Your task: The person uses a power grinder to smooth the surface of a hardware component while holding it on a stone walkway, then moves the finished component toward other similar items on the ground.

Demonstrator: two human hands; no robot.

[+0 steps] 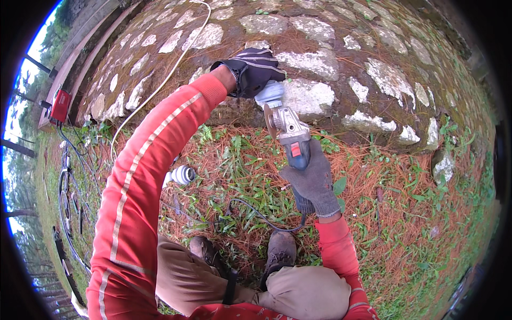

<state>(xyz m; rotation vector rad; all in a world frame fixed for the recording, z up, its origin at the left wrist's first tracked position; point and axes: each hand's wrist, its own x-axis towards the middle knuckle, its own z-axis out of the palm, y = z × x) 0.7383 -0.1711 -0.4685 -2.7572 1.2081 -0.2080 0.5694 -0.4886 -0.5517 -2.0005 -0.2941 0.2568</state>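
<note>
My left hand (252,72), in a black striped glove, is closed on a pale ribbed fitting (269,95), pressed against the stone slope. My right hand (312,181), in a grey knit glove, grips the body of an angle grinder (292,140). The grinder's disc (271,121) is just below the fitting; whether it touches cannot be told. A second white ribbed fitting (183,175) lies on the grass to the left of the grinder.
A mossy stone slope (314,26) spans the far side, with a pale cable (176,63) across it. A red machine (60,105) with cables stands at the left ledge (80,69). Black hoses (65,197) lie on grass below it. Pine needles and plants (384,213) cover the ground around my boots.
</note>
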